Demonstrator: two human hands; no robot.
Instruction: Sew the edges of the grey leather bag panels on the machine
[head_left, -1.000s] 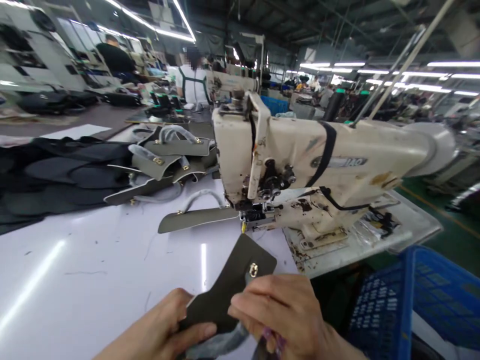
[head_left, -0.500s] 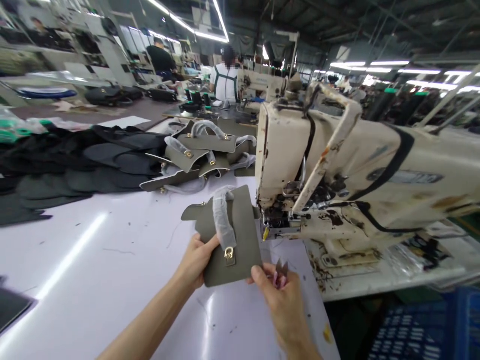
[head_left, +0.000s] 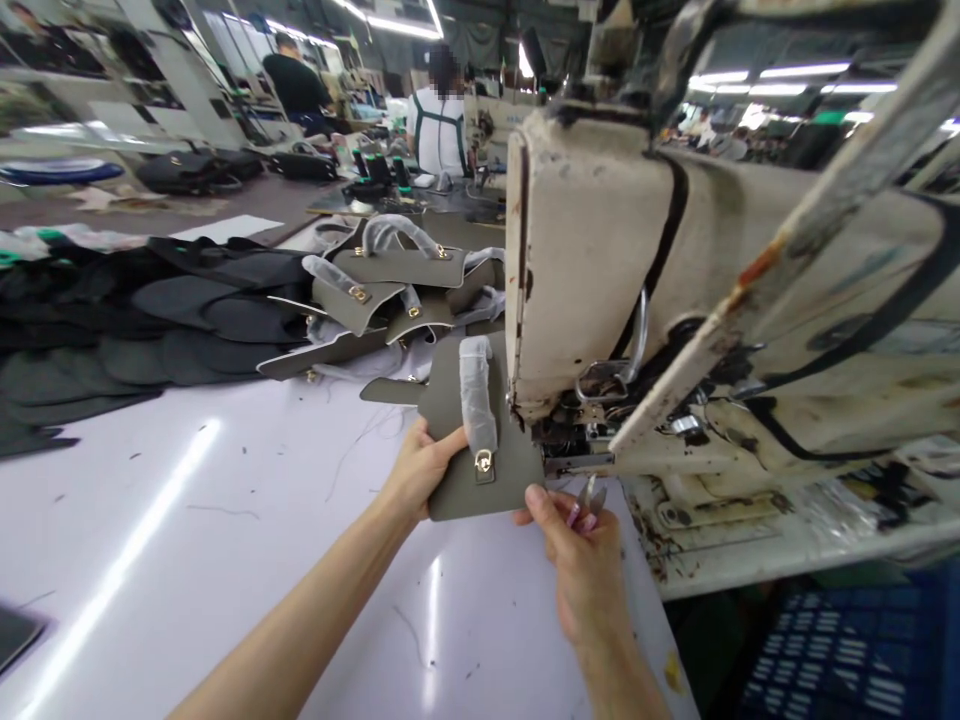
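An olive-grey bag panel (head_left: 517,460) is held between my hands, its right edge by the needle area of the cream sewing machine (head_left: 585,260). On the panel sits a plastic-wrapped handle (head_left: 477,390) with a gold buckle (head_left: 484,463). My left hand (head_left: 424,465) grips the panel's left side, thumb on top near the handle. With thumb and fingers, my right hand (head_left: 581,555) pinches the near right corner. Small pink-handled scissors (head_left: 589,508) are tucked in that same hand, blades pointing up. The machine head hides part of the panel's far right side.
Similar olive panels with wrapped handles (head_left: 409,268) lie heaped behind. Black cut pieces (head_left: 202,305) are stacked to the left. Thread bits lie on the white tabletop (head_left: 300,570). A blue crate (head_left: 817,650) stands low at right. A co-worker (head_left: 439,130) is beyond.
Both hands have moved the panel forward and slightly right, closer to the machine. The machine looms larger in view. Both grips stay the same.
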